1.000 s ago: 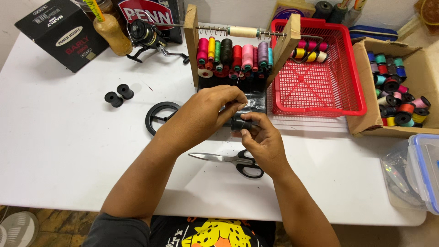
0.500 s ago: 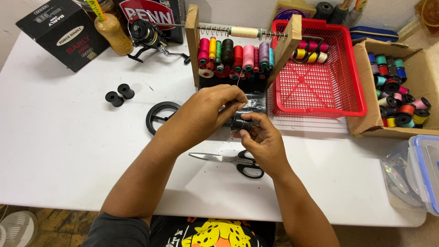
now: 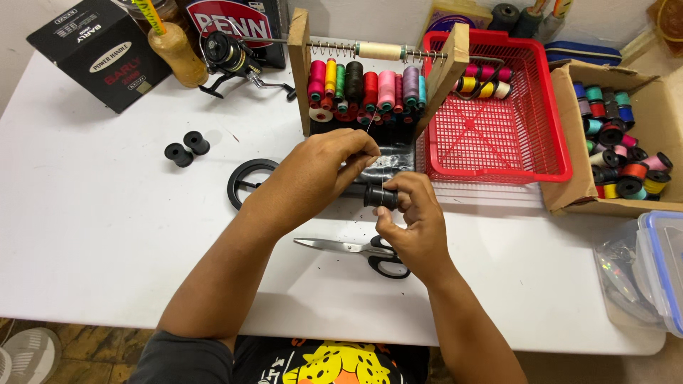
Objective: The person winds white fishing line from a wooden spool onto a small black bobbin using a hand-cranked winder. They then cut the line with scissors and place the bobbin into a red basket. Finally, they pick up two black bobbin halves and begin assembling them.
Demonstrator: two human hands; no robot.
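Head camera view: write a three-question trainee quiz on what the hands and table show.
1. True or false: the right hand holds a black spool.
2. What lies on the table just beneath the right hand? A) scissors B) pliers C) a knife
3. Fill in: the red basket stands between the wooden thread rack and a cardboard ____ of spools.

Key: 1 true. 2 A, the scissors. 3 box. The left hand pinches a thin thread above the spool.
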